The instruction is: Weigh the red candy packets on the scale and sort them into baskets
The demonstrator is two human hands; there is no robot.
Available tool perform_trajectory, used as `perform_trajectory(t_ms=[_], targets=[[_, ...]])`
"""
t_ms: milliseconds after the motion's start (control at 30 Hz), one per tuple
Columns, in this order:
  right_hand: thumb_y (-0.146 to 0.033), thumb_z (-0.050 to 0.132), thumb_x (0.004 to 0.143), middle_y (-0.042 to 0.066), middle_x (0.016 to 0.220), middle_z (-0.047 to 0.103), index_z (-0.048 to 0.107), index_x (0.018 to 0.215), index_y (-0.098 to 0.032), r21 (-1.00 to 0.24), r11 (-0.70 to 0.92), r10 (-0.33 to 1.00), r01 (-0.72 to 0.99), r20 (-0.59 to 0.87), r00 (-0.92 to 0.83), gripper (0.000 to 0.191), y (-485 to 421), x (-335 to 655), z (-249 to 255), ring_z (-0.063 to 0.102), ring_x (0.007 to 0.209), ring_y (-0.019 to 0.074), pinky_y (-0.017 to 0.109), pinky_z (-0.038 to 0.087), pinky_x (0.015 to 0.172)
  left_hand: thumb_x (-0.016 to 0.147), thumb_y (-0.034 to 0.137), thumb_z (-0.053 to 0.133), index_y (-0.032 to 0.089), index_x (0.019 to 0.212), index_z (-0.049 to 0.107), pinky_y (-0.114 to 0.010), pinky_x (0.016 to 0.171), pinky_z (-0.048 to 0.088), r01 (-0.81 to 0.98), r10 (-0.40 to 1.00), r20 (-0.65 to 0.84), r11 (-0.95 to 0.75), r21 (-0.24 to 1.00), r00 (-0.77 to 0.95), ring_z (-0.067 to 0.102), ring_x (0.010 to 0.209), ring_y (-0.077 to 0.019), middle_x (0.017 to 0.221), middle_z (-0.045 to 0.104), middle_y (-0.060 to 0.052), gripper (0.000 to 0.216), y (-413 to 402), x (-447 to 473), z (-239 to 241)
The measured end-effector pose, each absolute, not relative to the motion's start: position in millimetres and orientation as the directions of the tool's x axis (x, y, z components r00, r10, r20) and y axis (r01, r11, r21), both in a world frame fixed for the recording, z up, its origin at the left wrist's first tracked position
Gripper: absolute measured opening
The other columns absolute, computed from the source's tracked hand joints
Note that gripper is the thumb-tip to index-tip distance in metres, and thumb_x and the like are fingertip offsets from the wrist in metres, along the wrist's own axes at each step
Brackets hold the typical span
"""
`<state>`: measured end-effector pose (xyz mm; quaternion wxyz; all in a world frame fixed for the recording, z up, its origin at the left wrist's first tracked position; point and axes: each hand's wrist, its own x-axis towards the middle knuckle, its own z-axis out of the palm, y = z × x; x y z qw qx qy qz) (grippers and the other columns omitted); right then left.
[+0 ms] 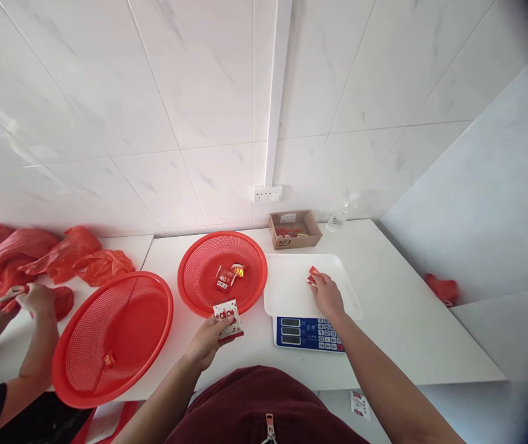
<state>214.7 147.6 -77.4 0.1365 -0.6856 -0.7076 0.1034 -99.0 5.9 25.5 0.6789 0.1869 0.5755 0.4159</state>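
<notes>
My left hand (205,345) grips a red and white printed packet (227,319) at the near rim of a red plastic basket (187,271). Inside that basket lie a few small wrapped packets (224,279), one of them gold (238,269). Over the white tray (287,290) of a scale, my right hand (327,297) pinches a small red packet (313,271). The scale's blue keypad panel (309,333) shows below the tray, and its displays look dark.
A second red basket (153,296) stands tilted at the left with one small orange packet (109,361) in it. Beyond it, a co-worker's hands (37,300) handle red plastic bags (23,256). A cardboard box (294,230) and a clear bottle (338,216) stand by the wall.
</notes>
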Motion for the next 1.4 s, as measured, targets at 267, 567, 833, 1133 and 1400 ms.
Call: perform_trajectory(t_ms=[267, 567, 833, 1133, 1400], targets=[[-0.026, 0.034, 0.086, 0.010, 0.095, 0.066, 0.063, 0.109, -0.019, -0.683, -0.163, 0.980, 0.711, -0.030, 0.196, 0.037, 153, 211, -84, 0.064, 0.087, 0.0240, 0.040, 0.052, 0.079, 0.064, 0.038, 0.076, 0.017, 0.089, 0.060, -0.034, 0.081, 0.049, -0.362, 0.772, -0.636, 0.587, 0.724, -0.021, 0.066, 0.076, -0.0165, 0.084, 0.068, -0.003, 0.036, 5, -101, 25], [-0.040, 0.047, 0.086, 0.009, 0.122, 0.061, 0.050, 0.127, -0.025, -0.980, -0.196, 0.940, 0.033, -0.197, -0.277, 0.044, 151, 109, -24, 0.063, 0.102, 0.0204, 0.038, 0.054, 0.084, 0.065, 0.038, 0.075, 0.016, 0.090, 0.060, -0.032, 0.078, 0.049, -0.364, 0.776, -0.630, 0.585, 0.725, -0.008, 0.065, 0.076, -0.0160, 0.085, 0.069, -0.004, 0.036, 3, -101, 22], [-0.018, 0.044, 0.084, 0.015, 0.137, 0.049, 0.054, 0.126, -0.018, -0.489, 0.081, 0.997, 0.868, 0.029, -0.076, 0.044, 168, 168, -52, 0.034, 0.132, 0.0309, 0.052, 0.030, 0.105, 0.064, 0.040, 0.076, 0.017, 0.088, 0.059, -0.032, 0.078, 0.049, -0.376, 0.776, -0.629, 0.572, 0.729, -0.041, 0.065, 0.075, -0.0151, 0.083, 0.068, -0.002, 0.038, -2, -109, 23], [-0.007, 0.037, 0.084, 0.016, 0.120, 0.057, 0.061, 0.117, -0.016, -0.476, -0.074, 0.993, 0.877, -0.114, 0.022, 0.042, 151, 209, -59, 0.048, 0.112, 0.0280, 0.038, 0.036, 0.093, 0.061, 0.038, 0.078, 0.016, 0.090, 0.060, -0.032, 0.078, 0.049, -0.368, 0.759, -0.650, 0.598, 0.712, -0.025, 0.064, 0.075, -0.0152, 0.083, 0.068, -0.002, 0.040, 4, -103, 29], [-0.029, 0.044, 0.088, 0.006, 0.109, 0.067, 0.064, 0.108, -0.021, -0.754, -0.155, 0.980, 0.638, -0.197, 0.004, 0.029, 149, 154, -38, 0.061, 0.097, 0.0180, 0.031, 0.047, 0.085, 0.064, 0.034, 0.076, 0.016, 0.091, 0.059, -0.031, 0.077, 0.048, -0.335, 0.735, -0.678, 0.633, 0.698, -0.024, 0.064, 0.075, -0.0151, 0.084, 0.068, -0.003, 0.037, 9, -100, 27]])
